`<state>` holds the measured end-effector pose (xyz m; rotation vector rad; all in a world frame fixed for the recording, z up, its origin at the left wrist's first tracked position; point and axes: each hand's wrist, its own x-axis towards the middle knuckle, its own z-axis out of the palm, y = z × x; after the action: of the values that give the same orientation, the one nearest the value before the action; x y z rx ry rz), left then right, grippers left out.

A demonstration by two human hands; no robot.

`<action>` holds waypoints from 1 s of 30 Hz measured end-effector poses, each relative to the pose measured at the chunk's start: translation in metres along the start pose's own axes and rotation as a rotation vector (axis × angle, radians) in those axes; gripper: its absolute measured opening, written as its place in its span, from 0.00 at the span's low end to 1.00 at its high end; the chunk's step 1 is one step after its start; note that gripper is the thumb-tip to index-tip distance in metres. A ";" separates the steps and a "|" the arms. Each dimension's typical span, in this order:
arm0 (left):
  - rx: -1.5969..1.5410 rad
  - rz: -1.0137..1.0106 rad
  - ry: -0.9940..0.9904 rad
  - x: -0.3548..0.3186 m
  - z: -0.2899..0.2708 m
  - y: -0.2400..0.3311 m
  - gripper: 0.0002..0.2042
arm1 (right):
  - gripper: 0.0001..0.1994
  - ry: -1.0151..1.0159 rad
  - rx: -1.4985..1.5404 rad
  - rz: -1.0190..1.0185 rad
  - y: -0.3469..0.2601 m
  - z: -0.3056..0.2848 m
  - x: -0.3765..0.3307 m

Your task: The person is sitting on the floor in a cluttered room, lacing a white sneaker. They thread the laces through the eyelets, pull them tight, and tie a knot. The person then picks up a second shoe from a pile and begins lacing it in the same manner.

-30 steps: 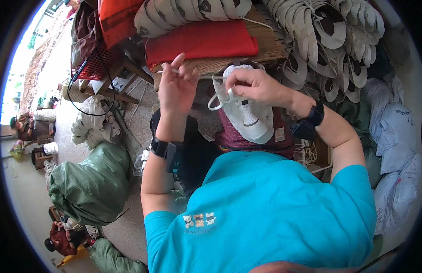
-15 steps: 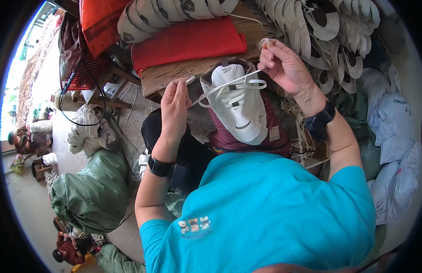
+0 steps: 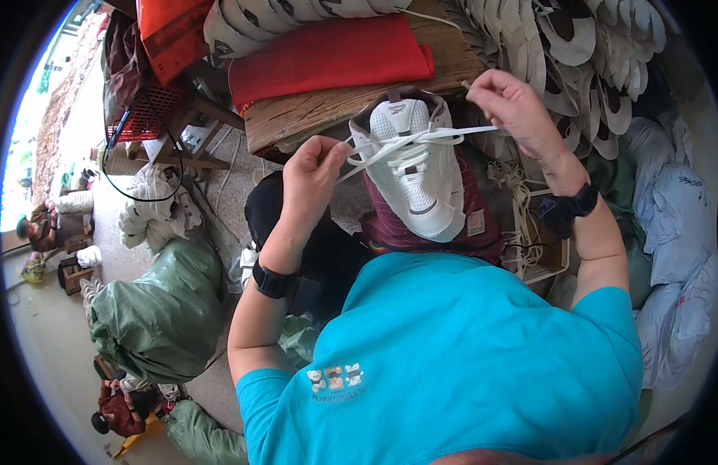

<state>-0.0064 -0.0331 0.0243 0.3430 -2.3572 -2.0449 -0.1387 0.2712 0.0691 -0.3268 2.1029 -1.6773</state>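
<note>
A white sneaker (image 3: 440,208) rests toe toward me on a maroon cloth (image 3: 476,203) over my lap. Its white shoelace (image 3: 396,143) is threaded through the eyelets and crosses over the tongue. To the left of the shoe, my left hand (image 3: 314,172) is closed, pinching one side of the lace between thumb and fingers. My right hand (image 3: 518,108), up and right of the shoe, grips the other side. That stretch runs taut from the eyelets to the hand, and a short tip pokes out past the fingertips.
Beyond the shoe stands a wooden bench (image 3: 297,124) bearing folded red cloth (image 3: 335,62) and a row of grey-white shoe pieces (image 3: 297,23). More shoe uppers (image 3: 568,39) hang at far right. A box of loose laces (image 3: 521,225) sits right; green sacks (image 3: 161,310) lie left, near other people.
My right hand has moved right, and the lace loop at the shoe's right side has been drawn out straight. The left hand is now closer to the shoe. The whole view has shifted slightly.
</note>
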 end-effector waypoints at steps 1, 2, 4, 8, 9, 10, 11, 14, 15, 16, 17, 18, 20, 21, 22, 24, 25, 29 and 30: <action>0.021 0.022 -0.009 0.002 0.004 0.000 0.08 | 0.03 -0.066 -0.138 -0.108 0.003 0.005 0.001; 0.040 0.049 -0.022 0.004 0.008 0.001 0.08 | 0.04 -0.079 -0.212 -0.166 0.008 0.010 0.000; 0.088 0.012 -0.018 0.005 0.009 -0.002 0.07 | 0.05 -0.124 -0.356 -0.221 0.013 0.019 -0.001; -0.036 -0.017 -0.010 0.009 0.013 -0.002 0.08 | 0.07 -0.177 -0.377 -0.160 0.012 0.025 0.003; -0.029 -0.047 -0.030 0.009 0.012 0.001 0.08 | 0.07 -0.188 -0.419 -0.146 0.010 0.024 0.005; -0.021 -0.078 -0.049 0.011 0.011 0.006 0.08 | 0.07 -0.200 -0.460 -0.131 0.006 0.023 0.008; -0.015 -0.109 -0.063 0.011 0.010 0.009 0.08 | 0.07 -0.217 -0.503 -0.118 0.001 0.023 0.010; 0.018 -0.062 -0.073 0.018 0.010 0.009 0.07 | 0.07 -0.102 -0.861 -0.326 -0.016 0.037 0.005; 0.112 -0.006 -0.059 0.018 0.012 0.013 0.07 | 0.07 -0.081 -0.940 -0.408 -0.015 0.042 0.004; 0.205 0.050 -0.046 0.017 0.014 0.018 0.07 | 0.07 -0.059 -1.018 -0.491 -0.014 0.048 0.004; 0.299 0.108 -0.037 0.016 0.016 0.021 0.07 | 0.07 -0.033 -1.097 -0.572 -0.013 0.050 0.003; 0.378 0.153 -0.031 0.017 0.015 0.021 0.07 | 0.07 -0.057 -1.128 -0.586 -0.013 0.051 0.004; 0.536 0.245 -0.021 0.019 0.014 0.022 0.07 | 0.09 -0.103 -1.193 -0.613 -0.013 0.049 0.008; 0.466 0.134 -0.077 0.020 0.012 0.023 0.07 | 0.09 -0.122 -1.209 -0.662 -0.015 0.045 0.011; 0.395 0.025 -0.132 0.020 0.008 0.024 0.07 | 0.09 -0.141 -1.225 -0.710 -0.018 0.038 0.013; 0.290 -0.092 -0.160 0.020 0.007 0.024 0.07 | 0.09 -0.156 -1.157 -0.712 -0.025 0.031 0.015; 0.256 -0.095 -0.135 0.021 0.008 0.023 0.07 | 0.10 -0.149 -1.076 -0.662 -0.030 0.029 0.015; 0.307 0.109 -0.004 0.020 0.012 0.019 0.07 | 0.11 -0.223 -0.892 -0.497 -0.042 0.022 0.012; 0.376 0.177 0.027 0.020 0.012 0.019 0.07 | 0.12 -0.264 -0.894 -0.491 -0.040 0.019 0.012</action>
<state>-0.0305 -0.0222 0.0381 0.1520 -2.6402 -1.5113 -0.1442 0.2401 0.1019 -1.3308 2.5542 -0.6985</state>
